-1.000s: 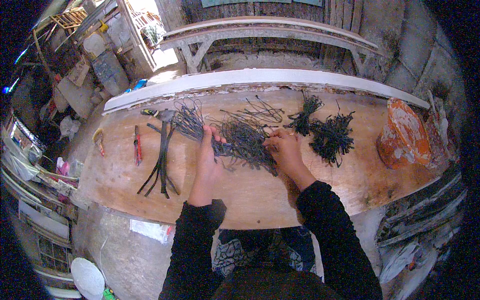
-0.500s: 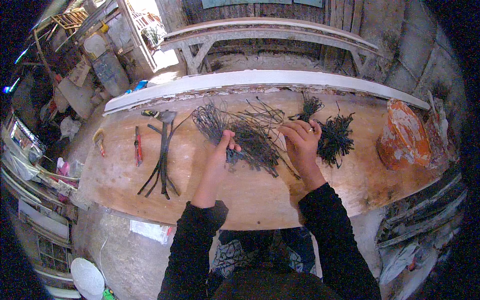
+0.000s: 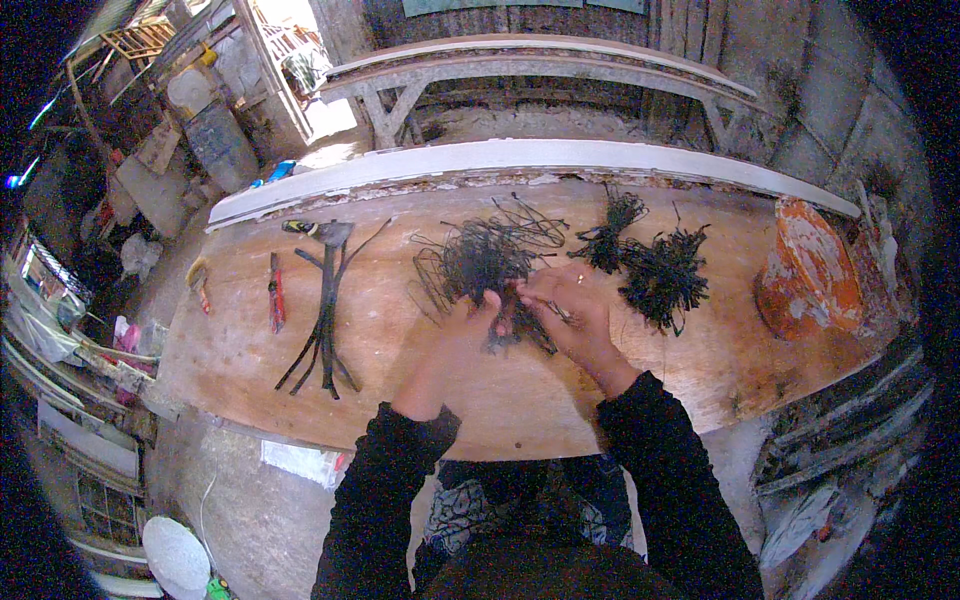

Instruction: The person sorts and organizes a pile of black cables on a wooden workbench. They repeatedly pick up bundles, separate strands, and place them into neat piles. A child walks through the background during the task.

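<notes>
My left hand [image 3: 462, 335], smeared by motion, is closed around a looped bundle of thin black strips [image 3: 480, 252] at the middle of the wooden table. Close against it, my right hand [image 3: 575, 310] has thumb and fingers pinched together at the bundle's right side, apparently on a strip. The exact grip is partly hidden by the fingers. More loose strips [image 3: 535, 228] lie just behind the bundle. To the right sit a small tied bunch [image 3: 612, 230] and a larger bushy bunch [image 3: 665, 278] of the same black strips.
Wide black strips [image 3: 326, 310] lie left of my hands, beside a scraper [image 3: 322, 231], a red-handled tool [image 3: 276, 290] and a brush [image 3: 201, 283]. A paint-spattered orange bucket [image 3: 808, 275] stands at the right end. A long white board [image 3: 520, 157] borders the table's [image 3: 480, 420] far edge.
My right hand has moved left and nearer, from the small bunch to my left hand. The left hand has shifted right with the bundle, which has turned and gathered closer together.
</notes>
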### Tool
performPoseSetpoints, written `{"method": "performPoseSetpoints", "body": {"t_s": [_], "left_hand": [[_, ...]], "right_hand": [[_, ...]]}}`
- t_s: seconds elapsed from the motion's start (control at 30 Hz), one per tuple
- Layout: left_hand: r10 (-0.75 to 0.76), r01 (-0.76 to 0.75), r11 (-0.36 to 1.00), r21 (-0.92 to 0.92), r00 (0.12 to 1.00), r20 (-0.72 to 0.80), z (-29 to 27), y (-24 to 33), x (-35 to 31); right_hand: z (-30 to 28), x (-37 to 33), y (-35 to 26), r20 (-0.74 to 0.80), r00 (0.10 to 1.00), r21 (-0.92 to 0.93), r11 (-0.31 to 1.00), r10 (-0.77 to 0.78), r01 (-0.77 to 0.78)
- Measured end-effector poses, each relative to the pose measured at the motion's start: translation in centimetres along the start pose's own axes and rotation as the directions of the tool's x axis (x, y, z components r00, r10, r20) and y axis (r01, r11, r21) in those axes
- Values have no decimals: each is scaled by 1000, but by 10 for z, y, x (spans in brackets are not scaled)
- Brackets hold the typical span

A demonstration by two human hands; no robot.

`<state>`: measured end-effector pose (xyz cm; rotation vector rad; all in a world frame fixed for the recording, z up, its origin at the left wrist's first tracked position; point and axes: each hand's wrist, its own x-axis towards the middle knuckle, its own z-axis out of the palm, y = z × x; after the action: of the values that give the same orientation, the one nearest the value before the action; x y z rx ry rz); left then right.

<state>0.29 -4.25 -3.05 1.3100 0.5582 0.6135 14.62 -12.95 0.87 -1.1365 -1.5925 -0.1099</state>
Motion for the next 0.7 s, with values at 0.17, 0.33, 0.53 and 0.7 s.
{"method": "performPoseSetpoints", "body": {"t_s": [0.17,0.33,0.53,0.7], "left_hand": [[-49,25,982,187,991,123,-1,-8,-4],[-5,-45,944,328,989,150,7,5,-7],[7,-22,988,154,995,98,13,15,-6],[102,-104,971,-214,995,-21,3,15,1]], "right_hand": [[1,-2,-3,16,1000,-16,1000,9,-9],[-2,0,-6,26,1000,-117,993,12,-9],[1,2,5,-142,990,-50,999,3,-10],[-22,2,41,-41,887,-293,843,461,-452]]}}
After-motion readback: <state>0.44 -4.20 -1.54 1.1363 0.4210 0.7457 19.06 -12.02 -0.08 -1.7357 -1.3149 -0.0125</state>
